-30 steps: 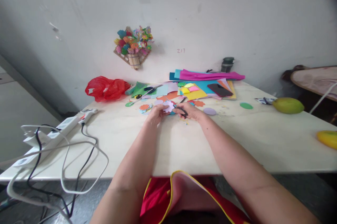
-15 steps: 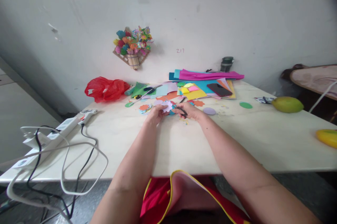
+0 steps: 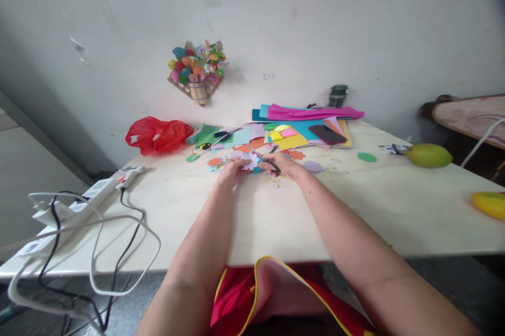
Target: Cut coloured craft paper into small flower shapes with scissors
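My left hand (image 3: 232,171) is closed on a pale lilac paper flower (image 3: 250,161) with a scalloped edge, pinched at its left side. Around the dark handles of a pair of scissors (image 3: 273,166) the fingers of my right hand (image 3: 285,165) are wrapped. The blades point left and up beside the flower's right edge. Beneath and around both hands lie more cut papers, among them an orange flower (image 3: 296,155), a lilac disc (image 3: 312,166) and another orange flower (image 3: 215,161). Small paper scraps (image 3: 278,183) are scattered below the scissors.
Coloured paper sheets (image 3: 302,130), a phone (image 3: 327,134) and a second pair of scissors (image 3: 223,135) lie at the back. A red plastic bag (image 3: 158,136) and a power strip (image 3: 74,215) with loose cables are on the left. Mangoes (image 3: 428,155) sit at right.
The scissor blades now show spread beside the flower, where before they were mostly hidden. The flower has turned slightly in my left hand. The whole view has shifted a little.
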Tool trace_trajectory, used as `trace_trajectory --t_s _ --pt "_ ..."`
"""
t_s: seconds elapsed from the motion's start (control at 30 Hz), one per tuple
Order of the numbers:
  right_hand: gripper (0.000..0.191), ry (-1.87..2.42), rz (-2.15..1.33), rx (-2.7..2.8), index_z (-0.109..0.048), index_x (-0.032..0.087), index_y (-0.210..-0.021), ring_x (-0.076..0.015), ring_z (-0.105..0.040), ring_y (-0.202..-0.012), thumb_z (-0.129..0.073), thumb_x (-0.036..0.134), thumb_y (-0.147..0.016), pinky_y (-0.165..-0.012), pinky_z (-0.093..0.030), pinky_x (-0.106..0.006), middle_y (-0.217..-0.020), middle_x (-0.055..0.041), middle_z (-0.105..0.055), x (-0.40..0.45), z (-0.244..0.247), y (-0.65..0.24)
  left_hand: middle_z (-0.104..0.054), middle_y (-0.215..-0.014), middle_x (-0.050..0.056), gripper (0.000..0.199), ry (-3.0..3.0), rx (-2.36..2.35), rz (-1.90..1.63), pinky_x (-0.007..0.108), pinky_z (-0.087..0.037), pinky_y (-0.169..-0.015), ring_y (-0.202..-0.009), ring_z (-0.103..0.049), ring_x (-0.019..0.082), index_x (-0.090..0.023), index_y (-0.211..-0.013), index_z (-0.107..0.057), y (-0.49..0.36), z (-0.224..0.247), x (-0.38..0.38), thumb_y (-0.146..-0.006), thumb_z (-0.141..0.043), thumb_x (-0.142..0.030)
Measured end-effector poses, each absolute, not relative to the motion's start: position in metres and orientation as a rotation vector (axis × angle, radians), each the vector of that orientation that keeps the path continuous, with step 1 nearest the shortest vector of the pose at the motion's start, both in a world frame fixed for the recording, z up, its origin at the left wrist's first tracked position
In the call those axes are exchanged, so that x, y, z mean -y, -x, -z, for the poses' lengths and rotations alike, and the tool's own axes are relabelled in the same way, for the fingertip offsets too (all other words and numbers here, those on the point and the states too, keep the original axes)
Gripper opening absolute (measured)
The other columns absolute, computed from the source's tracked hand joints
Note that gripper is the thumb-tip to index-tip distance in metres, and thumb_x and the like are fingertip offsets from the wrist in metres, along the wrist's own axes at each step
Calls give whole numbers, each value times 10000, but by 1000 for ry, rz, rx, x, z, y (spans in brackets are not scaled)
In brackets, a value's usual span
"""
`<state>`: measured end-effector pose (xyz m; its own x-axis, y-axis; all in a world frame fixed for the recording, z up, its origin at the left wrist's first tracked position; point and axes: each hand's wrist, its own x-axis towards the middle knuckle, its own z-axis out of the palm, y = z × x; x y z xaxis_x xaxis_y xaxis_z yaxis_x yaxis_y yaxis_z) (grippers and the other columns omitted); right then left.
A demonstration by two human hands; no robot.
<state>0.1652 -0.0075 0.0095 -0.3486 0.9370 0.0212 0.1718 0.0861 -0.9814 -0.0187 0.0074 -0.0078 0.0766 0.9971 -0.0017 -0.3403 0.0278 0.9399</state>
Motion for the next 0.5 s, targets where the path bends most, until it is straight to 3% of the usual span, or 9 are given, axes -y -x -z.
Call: trace_trajectory --t_s 0.17,0.5 --pt "309 1082 -1294 1601 -566 149 -661 -64 -467 -383 -828 313 -645 -378 -364 -175 -496 21 -575 6 -9 -169 -605 -543 23 176 -1051 -908 -1231 265 -496 -567 -498 -561 126 -135 -536 -591 20 7 -6 -540 -767 -130" --pt "429 902 -1214 1412 -582 177 -827 -94 -536 -583 -841 260 -495 -579 -434 -217 -611 70 -565 6 -13 -167 -647 -552 56 151 -1209 -907 -1062 237 -417 -509 -484 -561 122 -131 -518 -650 15 6 0 -503 -796 -162"
